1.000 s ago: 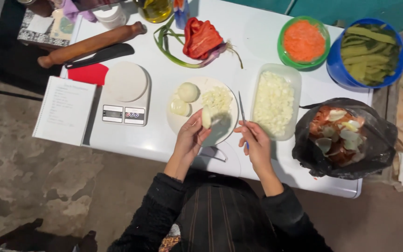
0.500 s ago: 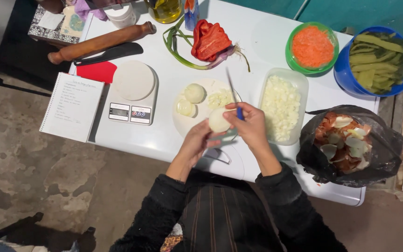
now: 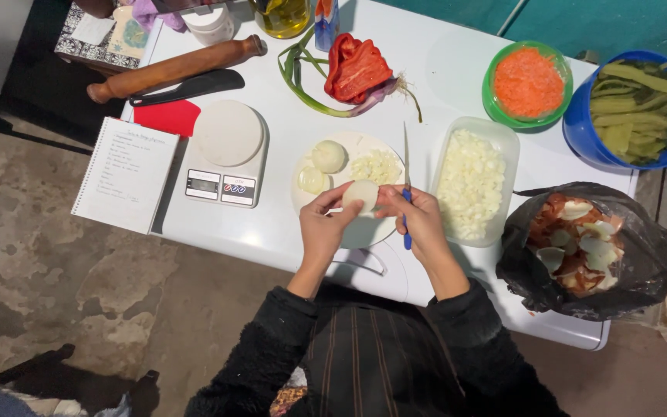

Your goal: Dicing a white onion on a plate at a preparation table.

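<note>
Your hands have come together since a moment ago. The right hand (image 3: pixel 418 220), which was out at the desk edge half a second before the last frame, now sits against the left hand (image 3: pixel 322 224), and the peeled onion half (image 3: pixel 362 194) that lay on the plate is lifted between both sets of fingertips. Judged from this, the piece is being taken up for cutting, not yet cut.

Left hand: fingers curled, pinching the near side of the onion half. Right hand: closed around the blue-handled knife (image 3: pixel 406 193), blade pointing away from you, while its fingertips also touch the onion half.

Directly under the hands lies the white plate (image 3: pixel 364 232), carrying two more onion pieces (image 3: pixel 327 157) and a small heap of diced onion (image 3: pixel 376 166) beyond your fingertips. Just outboard of the right hand stands the clear tub of chopped onion (image 3: pixel 472 181); further right, the black bag of peelings (image 3: pixel 584 247). Outboard of the left hand sits the kitchen scale (image 3: pixel 225 154), then the notebook (image 3: pixel 125 174), all on the white desk (image 3: pixel 441 69).
</note>
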